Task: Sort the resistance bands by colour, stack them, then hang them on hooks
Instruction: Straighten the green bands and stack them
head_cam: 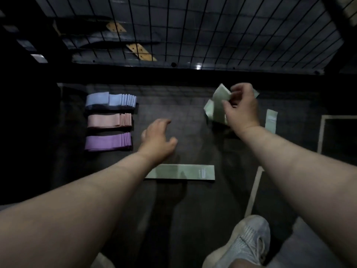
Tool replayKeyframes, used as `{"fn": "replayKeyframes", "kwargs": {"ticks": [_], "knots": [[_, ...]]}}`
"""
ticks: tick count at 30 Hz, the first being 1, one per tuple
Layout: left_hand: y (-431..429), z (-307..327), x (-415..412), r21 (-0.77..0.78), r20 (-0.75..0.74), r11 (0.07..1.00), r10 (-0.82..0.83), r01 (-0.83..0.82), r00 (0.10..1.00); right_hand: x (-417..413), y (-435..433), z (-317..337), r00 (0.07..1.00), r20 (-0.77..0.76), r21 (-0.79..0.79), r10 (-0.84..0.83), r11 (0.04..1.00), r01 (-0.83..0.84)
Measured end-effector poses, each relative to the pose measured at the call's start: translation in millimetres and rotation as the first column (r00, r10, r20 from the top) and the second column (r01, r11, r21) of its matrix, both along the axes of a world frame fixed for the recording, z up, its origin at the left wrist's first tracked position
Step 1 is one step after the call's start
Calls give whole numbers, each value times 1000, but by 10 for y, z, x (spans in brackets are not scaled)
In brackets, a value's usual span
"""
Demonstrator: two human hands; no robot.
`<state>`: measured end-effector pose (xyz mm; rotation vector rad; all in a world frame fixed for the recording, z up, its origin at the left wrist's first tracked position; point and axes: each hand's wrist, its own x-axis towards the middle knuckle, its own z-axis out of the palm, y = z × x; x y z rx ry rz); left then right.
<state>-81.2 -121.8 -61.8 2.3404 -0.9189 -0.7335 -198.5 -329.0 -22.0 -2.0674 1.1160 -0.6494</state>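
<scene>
Upper right, the right hand [241, 107] grips crumpled green bands [217, 105]; the left hand [156, 138] hovers, fingers [164, 122] relaxed. Best to flatten one squarely onto the flat green band [181, 172], lower centre.

Nothing legible. Faint white print on near green band [181, 172], too blurred to read. Likewise on right band [271, 121].

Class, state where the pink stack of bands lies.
In the head view, the pink stack lies at left, between the blue stack above and purple stack below.

Bare forearms [77, 200], one pale grey mesh sneaker [249, 240].
</scene>
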Motion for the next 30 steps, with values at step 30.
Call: {"fn": "replayKeyframes", "kwargs": {"ticks": [30], "knots": [[709, 2488, 319, -261, -681, 954, -74, -148, 728, -401, 406, 2445, 846, 464, 689, -263, 707, -159]]}}
